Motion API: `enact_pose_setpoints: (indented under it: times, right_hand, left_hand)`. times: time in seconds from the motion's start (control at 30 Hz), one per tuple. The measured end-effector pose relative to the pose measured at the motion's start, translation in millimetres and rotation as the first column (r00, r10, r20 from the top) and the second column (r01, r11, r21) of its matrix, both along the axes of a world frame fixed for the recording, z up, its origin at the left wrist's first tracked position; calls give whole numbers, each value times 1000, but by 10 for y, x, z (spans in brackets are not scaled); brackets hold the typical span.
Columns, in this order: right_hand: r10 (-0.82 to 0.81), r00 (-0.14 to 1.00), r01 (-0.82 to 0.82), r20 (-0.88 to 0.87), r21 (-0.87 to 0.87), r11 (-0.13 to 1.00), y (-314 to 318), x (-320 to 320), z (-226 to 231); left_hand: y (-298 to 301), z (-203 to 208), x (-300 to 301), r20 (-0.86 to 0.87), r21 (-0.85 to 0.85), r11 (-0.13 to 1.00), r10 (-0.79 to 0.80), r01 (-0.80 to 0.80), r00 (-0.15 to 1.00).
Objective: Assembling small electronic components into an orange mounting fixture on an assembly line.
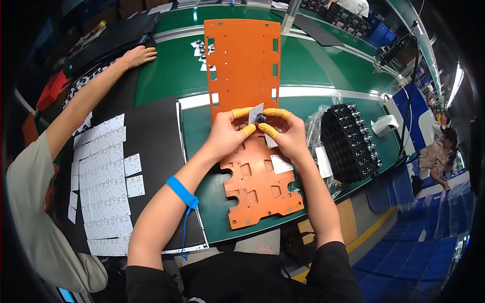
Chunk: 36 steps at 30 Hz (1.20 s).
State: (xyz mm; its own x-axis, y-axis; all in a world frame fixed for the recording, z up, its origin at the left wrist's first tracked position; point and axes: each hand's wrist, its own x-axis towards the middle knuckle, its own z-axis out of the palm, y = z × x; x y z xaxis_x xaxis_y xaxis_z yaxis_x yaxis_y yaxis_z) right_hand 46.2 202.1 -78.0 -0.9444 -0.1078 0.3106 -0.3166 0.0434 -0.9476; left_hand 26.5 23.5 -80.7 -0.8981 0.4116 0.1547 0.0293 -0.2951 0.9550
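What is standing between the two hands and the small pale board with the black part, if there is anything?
Nothing visible, except the yellow finger covers worn on both. The left hand holds the pale board, the right hand its black part. The near orange plate lies beneath, not in between.

Red bin (52, 90) and yellow floor stripe (373, 229)

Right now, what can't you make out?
Head view only:
Grey plate: back face, turned away from the camera.
Upper orange panel and lower orange panel: whether they touch, hidden by left hand and right hand.
White cards: markings, too small.
Co-worker's sleeve: body beyond it, cut off by the dark left rim.
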Motion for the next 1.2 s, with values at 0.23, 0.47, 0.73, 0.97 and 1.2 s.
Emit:
enact_pose_setpoints:
  times: [0.23,0.47,0.73,0.97,1.2]
  right_hand:
    - [-2,995,10,-99,76,997,2,32,23]
    - [-43,979,81,-200,183,980,-9,29,-12]
    - [-43,869,243,-492,349,905,-13,55,-3]
    - [-18,907,158,-420,302,940,-52,89,44]
    - [-11,993,36,-120,210,977,13,75,94]
  left_hand:
    - [-4,-32,1,-65,-57,998,3,-7,998]
    - [-42,17,64,-130,-202,979,14,-40,991]
    - [-41,19,103,-234,-316,949,-52,-25,971]
    - [-19,25,94,5,28,999,-24,23,1000]
    - [-77,22,111,-57,-53,998,-17,14,998]
